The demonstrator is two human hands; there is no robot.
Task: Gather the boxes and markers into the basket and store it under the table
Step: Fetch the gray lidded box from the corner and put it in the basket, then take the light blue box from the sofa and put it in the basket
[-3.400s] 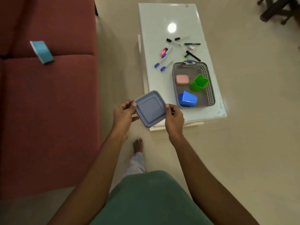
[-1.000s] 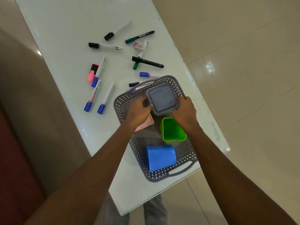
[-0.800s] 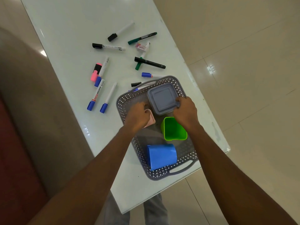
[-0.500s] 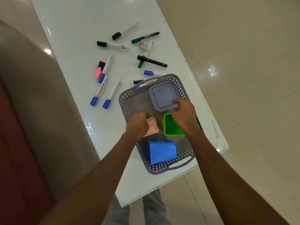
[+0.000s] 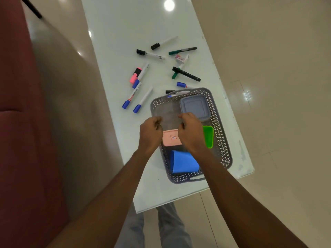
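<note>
A grey perforated basket (image 5: 222, 140) sits at the near right corner of the white table (image 5: 125, 24). Inside it lie a grey lidded box (image 5: 195, 107) at the far end, a pink box (image 5: 171, 139), a green cup (image 5: 208, 136) and a blue cup (image 5: 183, 162) on its side. My left hand (image 5: 151, 134) and right hand (image 5: 191, 134) hover over the basket on either side of the pink box, fingers loosely curled, holding nothing. Several markers (image 5: 142, 100) lie scattered on the table beyond the basket, among them a pink highlighter (image 5: 135, 76) and a black marker (image 5: 186, 74).
A dark red sofa (image 5: 18, 140) runs along the left, with a strip of floor between it and the table. Beige tiled floor (image 5: 277, 86) spreads to the right. My legs stand at the table's near edge.
Both hands set the grey box into the far end of the basket, let go of it, and drew back toward me over the pink box.
</note>
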